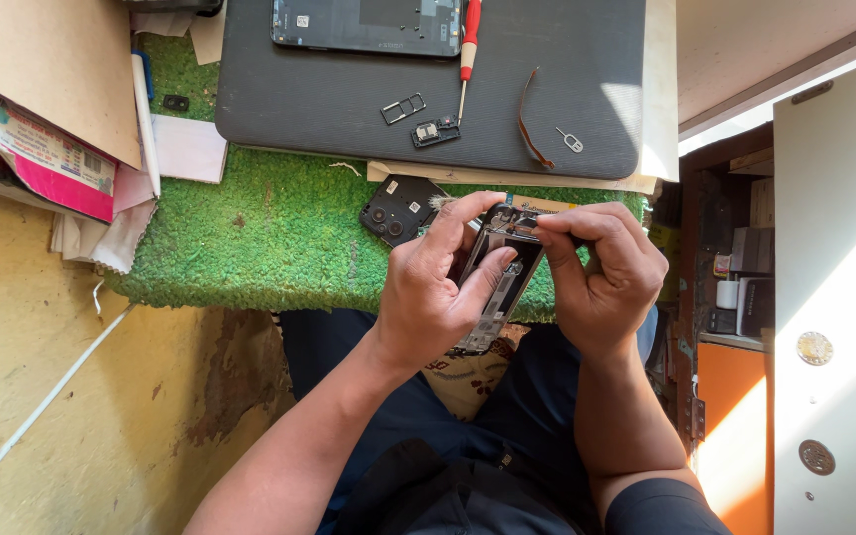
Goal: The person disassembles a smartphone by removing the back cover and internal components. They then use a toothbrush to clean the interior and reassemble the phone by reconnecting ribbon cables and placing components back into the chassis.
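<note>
Hands number two, and both of ours close on one opened phone frame, held upright over the lap at the near edge of the green turf mat. Our left hand wraps the frame from the left, thumb lying across its bare inner side and forefinger curled over its top. Our right hand pinches the top end of the frame between thumb and forefinger, the other fingers folded in.

On the mat, just left of the hands, lies one black camera cover with round holes. Beyond it sits one dark grey work pad, and we count on it one phone back panel, one red-handled screwdriver, one empty card tray, one small dark module, one brown curved strip and one ejector pin.

At the far left rests one brown cardboard sheet over one pink-edged printed paper, with white paper sheets beside them.
</note>
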